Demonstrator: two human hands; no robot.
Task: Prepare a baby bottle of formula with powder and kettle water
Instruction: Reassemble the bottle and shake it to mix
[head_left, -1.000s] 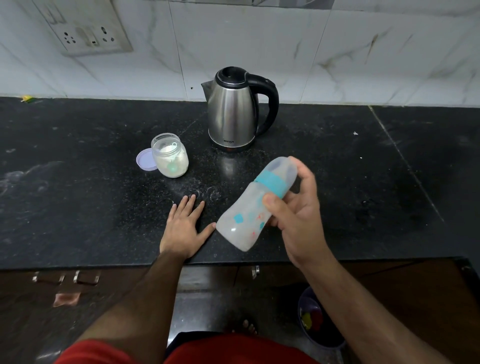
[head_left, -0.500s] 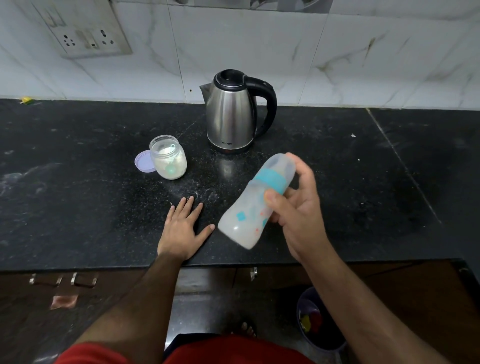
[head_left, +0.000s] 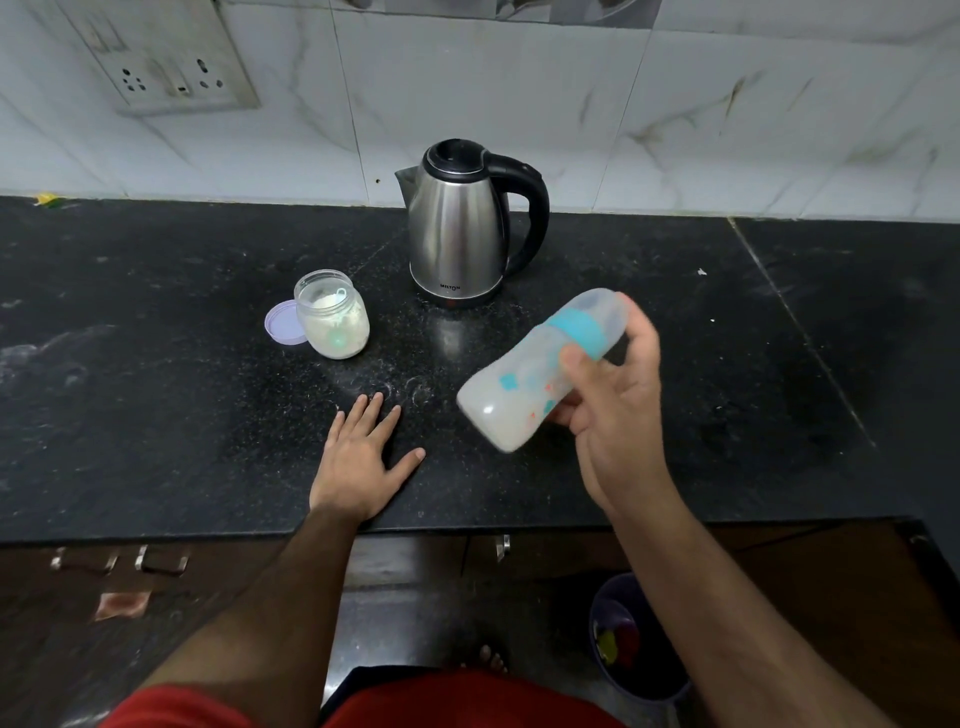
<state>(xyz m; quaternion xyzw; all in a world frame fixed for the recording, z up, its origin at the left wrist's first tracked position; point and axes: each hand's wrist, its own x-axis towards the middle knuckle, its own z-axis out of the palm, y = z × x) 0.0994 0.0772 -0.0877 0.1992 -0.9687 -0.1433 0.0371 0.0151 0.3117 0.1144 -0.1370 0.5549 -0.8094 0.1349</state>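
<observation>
My right hand (head_left: 610, 410) grips a capped baby bottle (head_left: 514, 395) with a teal collar and milky liquid inside, held tilted in the air above the counter, its base pointing down-left. The bottle looks blurred. Flat on the black counter (head_left: 156, 415) rests my left hand (head_left: 363, 457), fingers spread, holding nothing. An open glass jar of white powder (head_left: 335, 319) with a scoop in it stands behind my left hand. A steel kettle (head_left: 460, 228) with a black handle stands at the back by the wall.
The jar's lilac lid (head_left: 283, 325) lies flat to the left of the jar. Spilled powder dusts the counter near my left fingertips. A wall socket panel (head_left: 166, 67) is at upper left. Below the counter edge stands a dark bin (head_left: 628, 644) on the floor.
The bottle has shifted slightly in my right hand, its base swinging a little while tilted; my left hand stays flat on the counter.
</observation>
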